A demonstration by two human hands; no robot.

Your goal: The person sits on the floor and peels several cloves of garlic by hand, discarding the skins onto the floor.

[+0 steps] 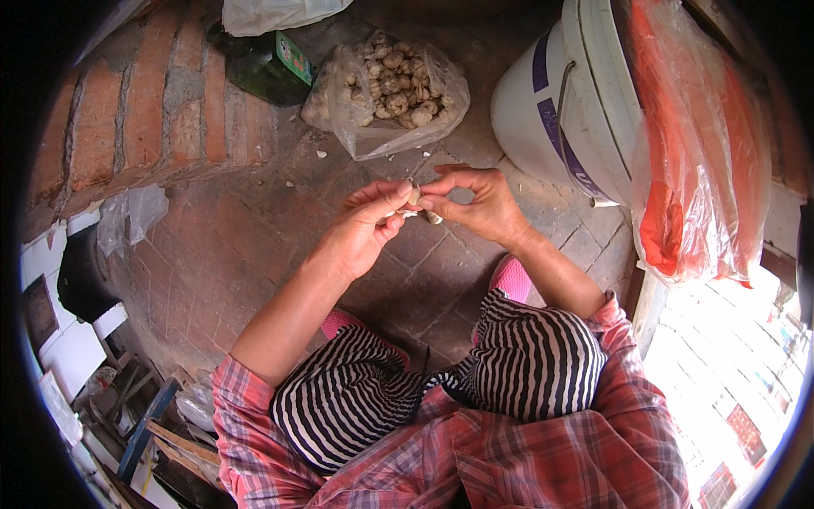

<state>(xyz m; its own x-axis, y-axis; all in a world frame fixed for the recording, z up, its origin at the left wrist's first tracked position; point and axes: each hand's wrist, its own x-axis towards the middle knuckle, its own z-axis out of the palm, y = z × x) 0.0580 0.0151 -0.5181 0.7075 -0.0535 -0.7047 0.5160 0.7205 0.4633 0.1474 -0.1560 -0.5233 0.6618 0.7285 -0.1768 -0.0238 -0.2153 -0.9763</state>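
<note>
Between my two hands, above the brick floor, is a small garlic clove (415, 195). My left hand (365, 223) pinches it from the left with thumb and fingertips, and whitish bits that look like garlic skin show by its lower fingers. From the right, the thumb and forefinger of my right hand (474, 200) close on the same clove. Just under the fingertips a pale piece (434, 217), perhaps garlic, is partly seen; whether it is held or on the floor I cannot tell. Beyond my hands, a clear plastic bag (365, 145) full of garlic bulbs (397, 102) lies open on the floor.
A white lidded bucket (528, 95) with a wire handle stands at right, beside hanging red and clear plastic bags (699, 159). A dark green bottle (267, 73) stands by the brick ledge (143, 108) at left. Scraps of wood (184, 445) lie lower left. Pale flakes dot the brick floor (210, 235).
</note>
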